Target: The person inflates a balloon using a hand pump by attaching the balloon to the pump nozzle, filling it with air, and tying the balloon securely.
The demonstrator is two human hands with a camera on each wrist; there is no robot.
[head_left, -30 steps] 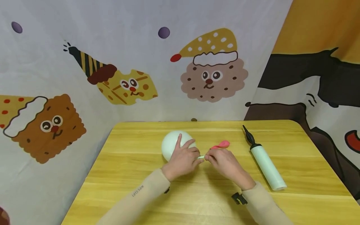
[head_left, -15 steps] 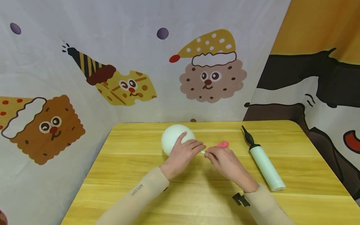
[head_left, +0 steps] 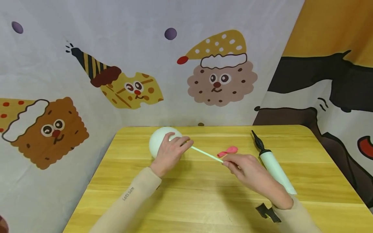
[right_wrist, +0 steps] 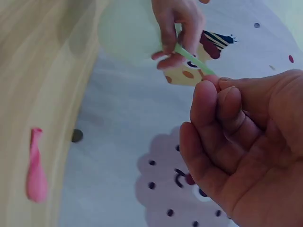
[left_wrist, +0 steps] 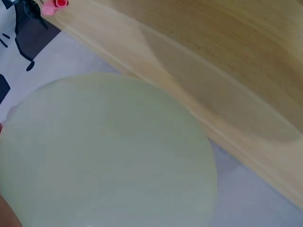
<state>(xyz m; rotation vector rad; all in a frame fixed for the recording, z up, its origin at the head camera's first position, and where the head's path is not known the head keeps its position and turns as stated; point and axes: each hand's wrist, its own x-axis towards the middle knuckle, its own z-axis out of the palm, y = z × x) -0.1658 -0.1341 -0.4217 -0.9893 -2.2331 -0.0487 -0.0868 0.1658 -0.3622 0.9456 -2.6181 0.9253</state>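
An inflated pale green balloon [head_left: 157, 142] is at the back left of the table, partly covered by my left hand [head_left: 170, 150]. That hand pinches the balloon where its neck begins. Toward the right, the neck [head_left: 206, 153] is pulled out into a long thin strand. My right hand [head_left: 252, 171] pinches the far end of it between thumb and index finger. In the right wrist view the strand [right_wrist: 199, 63] runs straight between both hands. The balloon's round body [left_wrist: 109, 151] fills much of the left wrist view.
A limp pink balloon [head_left: 231, 149] lies on the wooden table [head_left: 189, 200] just beyond my right hand. Farther right is a pale green hand pump [head_left: 275, 166] with a black nozzle. A cartoon-printed cloth [head_left: 175, 113] hangs behind the table.
My left hand has moved left and back with the balloon, while my right hand has drawn right and toward me. The neck between them has stretched from a short stub to a long strand.
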